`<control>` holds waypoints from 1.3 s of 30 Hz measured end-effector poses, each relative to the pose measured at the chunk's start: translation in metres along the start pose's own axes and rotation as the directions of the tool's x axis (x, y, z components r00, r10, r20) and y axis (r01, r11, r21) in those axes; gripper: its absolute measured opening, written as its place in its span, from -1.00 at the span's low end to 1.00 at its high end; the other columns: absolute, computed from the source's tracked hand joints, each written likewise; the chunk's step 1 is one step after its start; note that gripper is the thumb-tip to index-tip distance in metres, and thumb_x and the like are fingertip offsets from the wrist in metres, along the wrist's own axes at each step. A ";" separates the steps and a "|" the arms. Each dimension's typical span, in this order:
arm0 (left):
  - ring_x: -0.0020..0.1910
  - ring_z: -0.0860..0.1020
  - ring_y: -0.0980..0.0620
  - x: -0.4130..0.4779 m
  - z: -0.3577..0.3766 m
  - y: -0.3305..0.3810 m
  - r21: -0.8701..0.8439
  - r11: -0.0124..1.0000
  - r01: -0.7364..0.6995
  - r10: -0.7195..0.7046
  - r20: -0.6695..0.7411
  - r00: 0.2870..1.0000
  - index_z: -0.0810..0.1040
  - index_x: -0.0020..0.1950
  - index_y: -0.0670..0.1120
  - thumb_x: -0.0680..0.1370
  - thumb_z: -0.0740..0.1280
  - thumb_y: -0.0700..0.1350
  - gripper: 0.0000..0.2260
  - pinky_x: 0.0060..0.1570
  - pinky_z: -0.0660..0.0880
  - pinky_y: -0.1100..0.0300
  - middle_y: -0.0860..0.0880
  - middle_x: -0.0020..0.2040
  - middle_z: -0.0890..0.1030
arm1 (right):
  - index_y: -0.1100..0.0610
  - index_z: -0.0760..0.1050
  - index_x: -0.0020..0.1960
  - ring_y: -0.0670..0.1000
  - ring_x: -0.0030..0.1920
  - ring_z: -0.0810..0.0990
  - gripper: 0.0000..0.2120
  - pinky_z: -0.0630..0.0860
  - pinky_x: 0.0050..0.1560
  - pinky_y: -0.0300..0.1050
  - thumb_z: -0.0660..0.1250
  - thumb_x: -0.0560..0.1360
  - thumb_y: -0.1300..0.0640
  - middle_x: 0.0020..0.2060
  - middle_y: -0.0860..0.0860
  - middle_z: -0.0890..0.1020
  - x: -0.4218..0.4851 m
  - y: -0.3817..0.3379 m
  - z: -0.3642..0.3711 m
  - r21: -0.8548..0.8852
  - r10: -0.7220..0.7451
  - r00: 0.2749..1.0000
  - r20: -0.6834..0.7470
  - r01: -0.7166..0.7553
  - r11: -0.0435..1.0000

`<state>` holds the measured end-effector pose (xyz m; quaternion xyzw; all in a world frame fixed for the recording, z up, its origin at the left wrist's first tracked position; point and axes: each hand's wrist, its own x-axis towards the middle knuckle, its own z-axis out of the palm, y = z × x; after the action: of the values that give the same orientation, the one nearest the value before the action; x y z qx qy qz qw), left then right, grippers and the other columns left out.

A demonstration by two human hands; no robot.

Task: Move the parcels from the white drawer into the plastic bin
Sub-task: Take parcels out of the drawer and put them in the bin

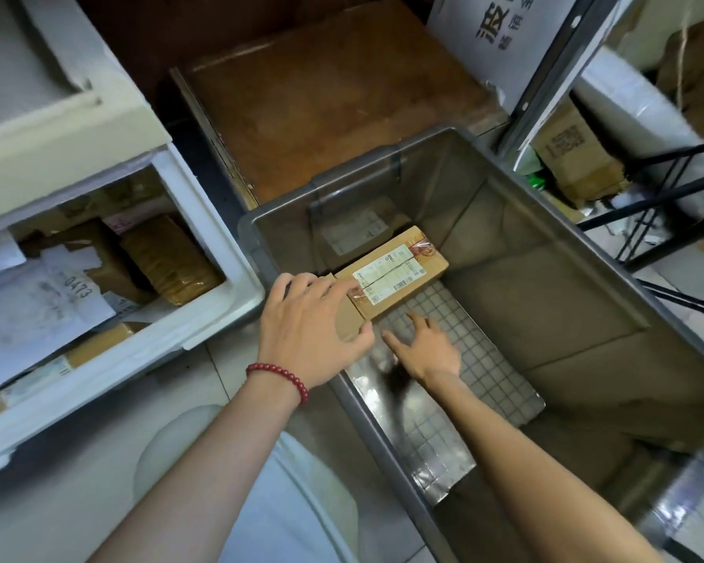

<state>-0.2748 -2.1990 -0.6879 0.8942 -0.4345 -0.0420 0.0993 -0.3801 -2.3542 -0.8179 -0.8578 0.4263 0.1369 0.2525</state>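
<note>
Left hand grips the parcel inside the bin; right hand spread, empty

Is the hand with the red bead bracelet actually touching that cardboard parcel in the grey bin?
Touching. The head view shows the left hand with its fingers on top of the parcel and its thumb against the near end.

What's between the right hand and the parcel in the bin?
Only bare gridded bin floor separates the right hand and the parcel, per the head view.

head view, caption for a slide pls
Left hand holds a cardboard parcel inside the plastic bin, right hand open beside it.
</note>
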 end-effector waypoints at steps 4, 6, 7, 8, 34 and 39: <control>0.24 0.42 0.05 -0.007 -0.007 0.002 0.046 0.999 -0.025 0.027 -0.030 0.999 0.47 0.30 0.04 0.53 0.21 0.16 -0.61 0.30 0.27 0.06 0.07 0.23 0.53 | -0.03 0.20 0.49 0.10 0.36 0.39 -0.36 0.34 0.31 0.06 0.09 0.52 -0.35 0.38 0.04 0.40 -0.035 -0.003 -0.039 -0.243 -0.171 0.984 -0.053 0.154 0.958; 0.28 0.40 0.05 -0.013 -0.017 -0.001 0.089 0.996 -0.029 0.035 -0.066 0.997 0.48 0.29 0.03 0.54 0.23 0.11 -0.65 0.30 0.27 0.06 0.05 0.26 0.51 | -0.03 0.19 0.51 0.09 0.38 0.36 -0.36 0.31 0.32 0.03 0.10 0.53 -0.33 0.39 0.04 0.39 -0.047 -0.007 -0.060 -0.326 -0.251 0.965 -0.076 0.214 0.921; 0.28 0.40 0.05 -0.017 -0.024 -0.003 0.096 0.995 -0.010 0.019 -0.096 0.995 0.49 0.28 0.04 0.55 0.23 0.10 -0.66 0.27 0.28 0.07 0.05 0.26 0.51 | -0.03 0.18 0.51 0.09 0.38 0.36 -0.35 0.32 0.32 0.02 0.10 0.53 -0.32 0.40 0.03 0.39 -0.053 -0.010 -0.068 -0.352 -0.284 0.955 -0.082 0.239 0.905; 0.27 0.41 0.05 -0.022 -0.032 -0.007 0.085 0.996 0.025 -0.014 -0.125 0.992 0.50 0.27 0.05 0.55 0.23 0.10 -0.68 0.24 0.29 0.08 0.06 0.25 0.52 | -0.04 0.18 0.51 0.09 0.38 0.36 -0.36 0.32 0.31 0.01 0.11 0.52 -0.32 0.40 0.03 0.39 -0.060 -0.015 -0.075 -0.364 -0.313 0.945 -0.092 0.260 0.894; 0.26 0.42 -0.13 -0.247 -0.105 -0.173 0.077 0.750 0.657 -0.637 -0.184 0.748 0.34 0.40 0.00 0.54 0.22 0.14 -0.53 0.07 0.38 0.00 -0.05 0.32 0.47 | -0.02 0.31 0.43 0.10 0.34 0.38 -0.38 0.44 0.19 0.05 0.25 0.48 -0.31 0.35 0.04 0.39 -0.207 -0.235 -0.012 -0.124 -0.709 0.700 -0.084 0.699 0.704; 0.27 0.41 -0.14 -0.235 -0.089 -0.205 0.054 0.723 0.689 -0.676 -0.149 0.722 0.27 0.45 -0.01 0.55 0.21 0.15 -0.49 0.09 0.40 -0.04 -0.07 0.35 0.43 | -0.01 0.31 0.43 0.11 0.33 0.37 -0.42 0.42 0.19 0.04 0.24 0.51 -0.26 0.34 0.05 0.40 -0.177 -0.263 -0.005 -0.147 -0.720 0.688 -0.094 0.706 0.693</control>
<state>-0.2480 -1.8785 -0.6473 0.9961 -0.0694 0.0007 0.0553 -0.2758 -2.1059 -0.6511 -0.9749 0.0691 -0.0133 0.2115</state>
